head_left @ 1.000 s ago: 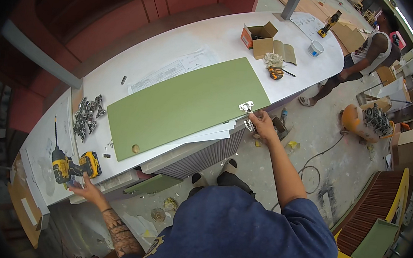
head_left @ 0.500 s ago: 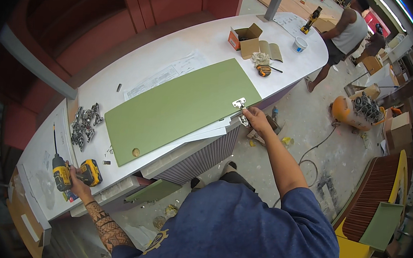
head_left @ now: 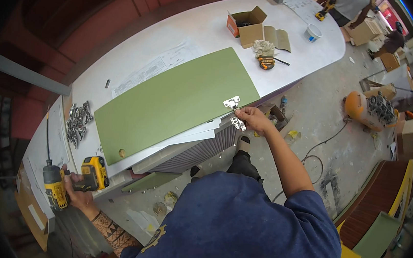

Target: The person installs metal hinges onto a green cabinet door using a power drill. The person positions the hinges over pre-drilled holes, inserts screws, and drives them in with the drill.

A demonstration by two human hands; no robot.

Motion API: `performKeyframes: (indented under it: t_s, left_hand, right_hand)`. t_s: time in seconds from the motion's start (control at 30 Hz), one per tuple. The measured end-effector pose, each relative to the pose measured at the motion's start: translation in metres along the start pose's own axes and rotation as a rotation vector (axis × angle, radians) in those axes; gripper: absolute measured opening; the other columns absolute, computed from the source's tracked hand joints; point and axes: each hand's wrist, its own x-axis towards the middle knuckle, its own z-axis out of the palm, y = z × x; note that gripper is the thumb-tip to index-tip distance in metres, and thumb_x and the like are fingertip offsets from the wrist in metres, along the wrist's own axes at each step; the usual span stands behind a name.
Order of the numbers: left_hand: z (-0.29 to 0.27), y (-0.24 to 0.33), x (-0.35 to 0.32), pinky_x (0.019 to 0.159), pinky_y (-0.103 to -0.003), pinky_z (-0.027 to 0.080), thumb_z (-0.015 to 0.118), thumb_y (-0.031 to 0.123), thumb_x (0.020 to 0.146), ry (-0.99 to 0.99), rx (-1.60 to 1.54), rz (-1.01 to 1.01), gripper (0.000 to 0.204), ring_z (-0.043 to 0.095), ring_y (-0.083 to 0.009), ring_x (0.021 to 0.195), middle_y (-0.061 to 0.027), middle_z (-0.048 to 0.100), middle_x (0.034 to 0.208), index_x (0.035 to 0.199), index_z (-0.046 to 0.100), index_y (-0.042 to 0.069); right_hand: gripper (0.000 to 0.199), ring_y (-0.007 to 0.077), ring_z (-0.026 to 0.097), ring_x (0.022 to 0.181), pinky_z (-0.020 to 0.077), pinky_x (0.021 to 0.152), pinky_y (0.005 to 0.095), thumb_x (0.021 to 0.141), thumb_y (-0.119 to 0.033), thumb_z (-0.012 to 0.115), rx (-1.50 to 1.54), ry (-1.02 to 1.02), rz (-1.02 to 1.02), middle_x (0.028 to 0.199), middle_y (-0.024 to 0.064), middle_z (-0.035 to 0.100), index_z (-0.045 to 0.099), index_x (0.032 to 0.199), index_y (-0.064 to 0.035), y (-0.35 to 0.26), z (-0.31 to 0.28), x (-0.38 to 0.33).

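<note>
The right hand [head_left: 252, 120] pinches a shiny metal hinge [head_left: 232, 102] between thumb and fingers, its flat, winged plate jutting past the fingertips over the edge of a smooth, matte green panel [head_left: 176, 106], its jointed part hanging below the grip; the panel, long and gently curved, stretches leftward from that hand, with a round tan recess [head_left: 122, 153] near the opposite corner; thin white sheets [head_left: 191, 134] poke out beneath it, just left of the pinch; the left hand [head_left: 77, 198] is wrapped round the handle of a chunky yellow-and-black power drill [head_left: 55, 188], its slender bit pointing away from the knuckles; beyond that grip, a tangled heap of glinting hinges [head_left: 78, 123] lies on the pale tabletop [head_left: 301, 58].
</note>
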Motion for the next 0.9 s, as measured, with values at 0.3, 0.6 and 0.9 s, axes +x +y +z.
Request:
performKeyframes:
  t_s: [0.3,0.6,0.9]
  left_hand:
    - [0.166,-0.007,-0.124,0.069,-0.033,0.05,0.067,0.029,0.096,-0.373,-0.047,-0.297,0.055,0.056,-0.0147,0.075,-0.0066,0.061,0.089,0.137,0.053,-0.006]
    - [0.259,0.0,-0.166,0.075,-0.031,0.053,0.07,0.017,0.095,-0.541,0.503,-0.566,0.039,0.063,-0.0158,0.08,-0.0054,0.065,0.086,0.128,0.064,-0.005]
    - [0.278,0.009,-0.139,0.08,-0.032,0.058,0.082,0.012,0.09,-0.746,0.951,-0.631,0.026,0.072,-0.0145,0.088,-0.0066,0.077,0.1,0.112,0.073,0.001]
  right_hand:
    - [0.052,0.0099,0.062,0.072,0.0537,0.065,0.0286,0.105,-0.045,0.062,-0.097,-0.183,0.039,0.088,0.0034,0.069,0.067,0.119,0.0041,-0.025,0.004,-0.008]
    - [0.052,0.0095,0.061,0.075,0.054,0.066,0.0259,0.106,-0.048,0.059,-0.205,-0.304,0.059,0.093,0.0034,0.069,0.069,0.122,0.0013,-0.027,-0.013,0.003]
    - [0.051,0.0105,0.056,0.063,0.0476,0.06,0.0296,0.105,-0.041,0.064,-0.11,-0.251,0.01,0.077,0.0041,0.066,0.069,0.12,0.0076,-0.014,-0.007,0.004]
